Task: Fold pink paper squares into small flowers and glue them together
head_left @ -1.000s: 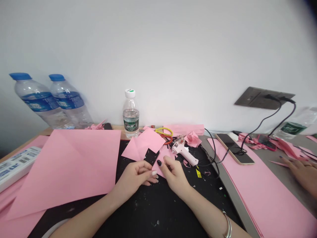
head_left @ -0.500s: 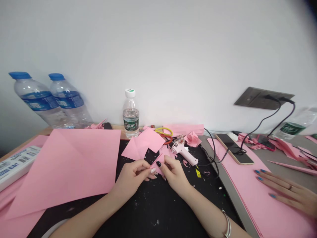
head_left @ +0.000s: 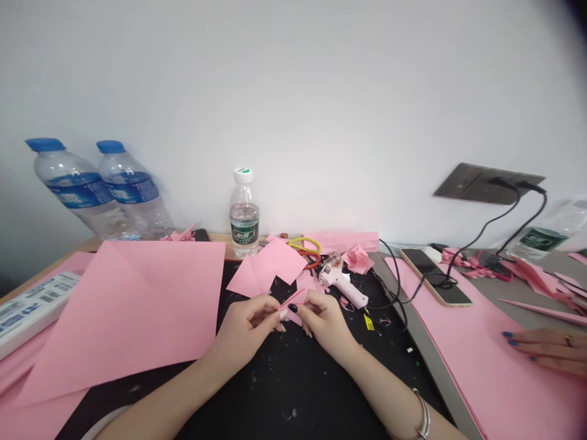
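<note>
Between my fingertips, just above the black mat (head_left: 293, 379), is a small folded piece of pink paper (head_left: 293, 299) with a narrow raised edge. My left hand (head_left: 252, 321) pinches its left end between thumb and fingers. On its other side, my right hand (head_left: 323, 321) grips it with thumb and curled fingers. Part of the paper is hidden behind my fingers. Just beyond lie pink paper squares (head_left: 268, 266), partly overlapping. A pale pink glue gun (head_left: 343, 286) rests right of my right hand, close to a crumpled pink paper flower (head_left: 358, 260).
Large pink sheets (head_left: 151, 299) and a white box (head_left: 36, 311) lie at left. A small water bottle (head_left: 244, 226) stands by the wall; scissors (head_left: 312, 245) lie beside it. At right are a phone (head_left: 435, 278), cords, and a co-worker's hand (head_left: 550, 348) on pink paper (head_left: 495, 354).
My two hands keep hold of the pink paper, with slight shifts in the fingers and the paper's angle. The co-worker's hand has slid to the right. The view has shifted slightly.
</note>
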`<state>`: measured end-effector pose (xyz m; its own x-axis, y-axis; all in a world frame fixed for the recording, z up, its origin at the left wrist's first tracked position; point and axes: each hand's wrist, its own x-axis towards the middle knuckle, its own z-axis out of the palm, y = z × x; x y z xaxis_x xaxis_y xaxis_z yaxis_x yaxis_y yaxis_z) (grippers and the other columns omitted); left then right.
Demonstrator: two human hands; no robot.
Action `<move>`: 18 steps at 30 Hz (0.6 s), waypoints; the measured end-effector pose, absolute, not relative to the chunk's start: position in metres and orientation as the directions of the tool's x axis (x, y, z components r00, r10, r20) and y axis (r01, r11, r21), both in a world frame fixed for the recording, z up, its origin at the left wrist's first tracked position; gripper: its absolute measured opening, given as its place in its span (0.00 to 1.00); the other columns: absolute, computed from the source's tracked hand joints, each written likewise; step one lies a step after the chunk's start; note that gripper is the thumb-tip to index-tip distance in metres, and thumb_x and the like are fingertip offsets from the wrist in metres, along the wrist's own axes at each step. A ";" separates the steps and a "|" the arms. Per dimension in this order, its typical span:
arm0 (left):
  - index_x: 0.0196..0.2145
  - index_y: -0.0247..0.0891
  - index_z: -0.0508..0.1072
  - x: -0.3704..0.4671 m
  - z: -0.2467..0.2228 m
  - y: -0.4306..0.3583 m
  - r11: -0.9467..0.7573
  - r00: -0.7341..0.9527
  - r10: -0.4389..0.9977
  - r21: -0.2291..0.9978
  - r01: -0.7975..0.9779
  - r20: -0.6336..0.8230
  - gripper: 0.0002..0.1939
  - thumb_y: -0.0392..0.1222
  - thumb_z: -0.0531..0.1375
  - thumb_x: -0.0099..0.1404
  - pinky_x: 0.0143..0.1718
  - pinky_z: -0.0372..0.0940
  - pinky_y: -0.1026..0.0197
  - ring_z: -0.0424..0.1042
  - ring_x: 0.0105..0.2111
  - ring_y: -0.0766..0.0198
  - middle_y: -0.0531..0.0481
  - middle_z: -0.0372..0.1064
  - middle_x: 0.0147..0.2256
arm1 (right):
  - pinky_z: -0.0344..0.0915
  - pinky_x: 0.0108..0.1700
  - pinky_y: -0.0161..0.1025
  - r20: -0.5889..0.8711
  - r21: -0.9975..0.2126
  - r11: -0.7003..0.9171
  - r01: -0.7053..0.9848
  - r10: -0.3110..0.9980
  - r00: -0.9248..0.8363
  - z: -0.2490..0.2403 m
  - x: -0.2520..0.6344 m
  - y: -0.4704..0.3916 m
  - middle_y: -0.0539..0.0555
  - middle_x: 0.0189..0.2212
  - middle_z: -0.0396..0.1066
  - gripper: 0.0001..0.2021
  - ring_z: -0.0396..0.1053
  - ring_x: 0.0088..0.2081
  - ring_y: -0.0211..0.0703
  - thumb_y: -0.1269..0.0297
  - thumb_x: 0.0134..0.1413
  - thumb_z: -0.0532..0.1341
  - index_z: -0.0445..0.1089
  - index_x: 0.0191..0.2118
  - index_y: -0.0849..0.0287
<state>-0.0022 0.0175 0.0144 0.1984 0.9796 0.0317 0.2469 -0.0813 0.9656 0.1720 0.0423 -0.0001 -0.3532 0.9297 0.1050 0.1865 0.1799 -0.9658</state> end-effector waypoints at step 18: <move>0.25 0.38 0.71 -0.004 0.018 0.017 -0.089 0.225 0.974 0.949 0.302 0.019 0.09 0.38 0.55 0.62 0.31 0.63 0.64 0.72 0.27 0.63 0.53 0.72 0.24 | 0.45 0.16 0.31 0.091 -0.971 0.160 0.179 0.935 -0.342 -0.001 0.171 0.042 0.43 0.11 0.52 0.16 0.51 0.13 0.32 0.58 0.53 0.58 0.56 0.20 0.57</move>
<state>-0.0036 0.0172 0.0184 0.2252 0.9741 0.0193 0.3020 -0.0886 0.9492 0.1708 0.0415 -0.0010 -0.3415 0.9354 0.0915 0.1791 0.1603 -0.9707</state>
